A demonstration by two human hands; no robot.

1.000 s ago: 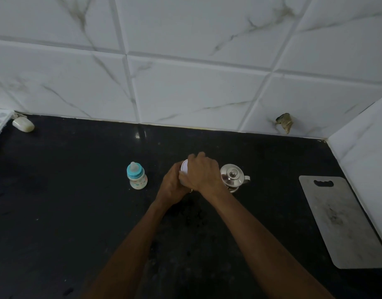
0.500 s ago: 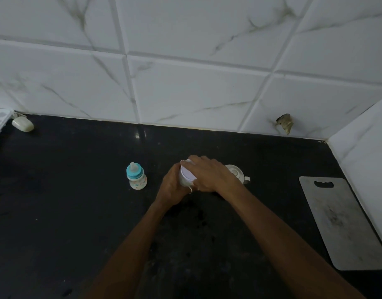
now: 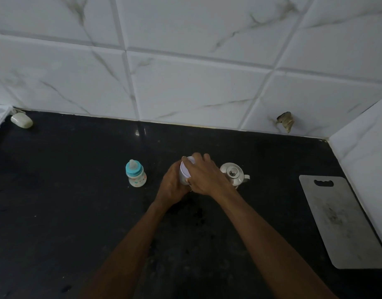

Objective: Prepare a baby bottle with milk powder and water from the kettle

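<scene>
- At the near edge of the dark, speckled stone tabletop (image 3: 77, 212), two bare forearms reach in and meet over its middle.
- At the middle, the left hand (image 3: 173, 186) wraps the side wall of a small white round plastic tub (image 3: 185, 172) and braces it. The right hand (image 3: 205, 180) lies over the top, its fingers (image 3: 197, 158) curled round the rim of the flat, smooth lid.
- This looks like the opening of the milk powder tub, and the lid seems seated. The next move likely calls for a twist or prise from the right hand while the left resists. The tub should stay level so no powder spills.
- Near the tub, toward the left edge, a small clear baby bottle with a teal collar and pale teat (image 3: 135, 173) stands upright and capped. Its body is printed, and its contents cannot be told.
- Just beside the right hand, toward the right edge, stands a shiny rounded steel kettle with a knobbed lid (image 3: 234, 174).
- Along the right edge lies a flat grey cutting board with a slot handle (image 3: 341, 221), scuffed and matt.
- At the far left corner lies a pale oval bar (image 3: 21, 121), perhaps soap. Behind the far edge rise glossy white veined wall tiles (image 3: 185, 83).
</scene>
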